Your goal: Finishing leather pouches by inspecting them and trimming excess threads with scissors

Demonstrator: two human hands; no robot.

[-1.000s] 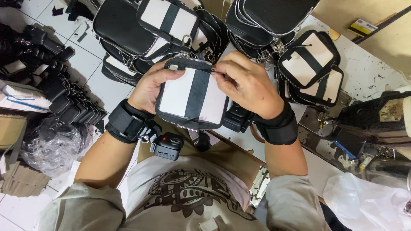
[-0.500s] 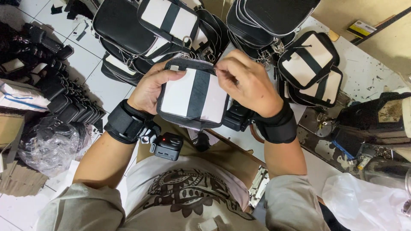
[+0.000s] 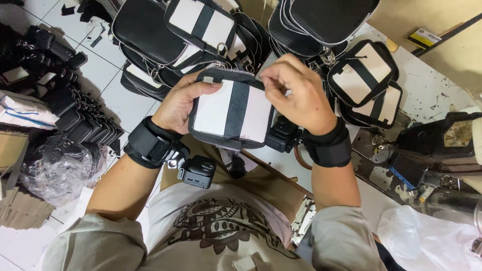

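A person's left hand (image 3: 182, 103) is gripping a black-and-white zippered pouch (image 3: 232, 114) above the lap while the right hand (image 3: 296, 93) is pinching its top edge, stacked pouches (image 3: 191, 30) lying behind.

Even, fairly bright overhead light, soft and diffuse; only faint shadows under the pouch (image 3: 232, 111) and along the forearms. Mild glare on the clear plastic bag (image 3: 432, 241) lower right and on the white floor tiles (image 3: 100, 70). Centre sharp; edges bend with wide-angle distortion, and the dark heap (image 3: 55, 85) at left seems slightly soft.
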